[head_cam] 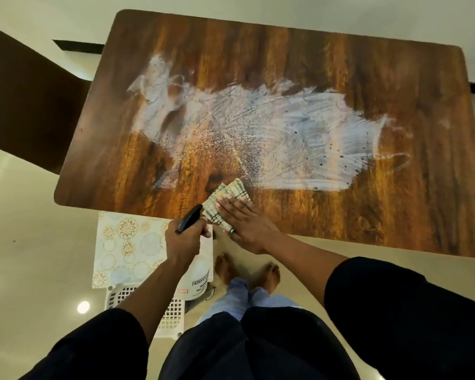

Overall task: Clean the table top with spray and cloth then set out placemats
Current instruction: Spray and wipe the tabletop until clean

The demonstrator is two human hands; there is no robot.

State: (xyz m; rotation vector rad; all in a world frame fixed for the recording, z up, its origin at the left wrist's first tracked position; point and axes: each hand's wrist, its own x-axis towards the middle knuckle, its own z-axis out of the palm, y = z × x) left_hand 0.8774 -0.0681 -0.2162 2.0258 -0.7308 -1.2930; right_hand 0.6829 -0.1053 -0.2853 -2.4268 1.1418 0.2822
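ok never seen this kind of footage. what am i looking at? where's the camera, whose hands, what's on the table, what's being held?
There is no machine here: a person works with bare hands. The one picture comes from a wide-angle camera worn on the head, looking down, so you see their own arms, legs and bare feet.

The wooden table top carries a wide whitish smear of cleaner, streaked and speckled with droplets.

The right hand lies flat, fingers straight, pressing a folded checked cloth onto the table near its close edge. The left hand grips the black trigger head of a white spray bottle, held just off the table edge.

Below, on a white lattice stool, lies a patterned placemat, not yet set out.
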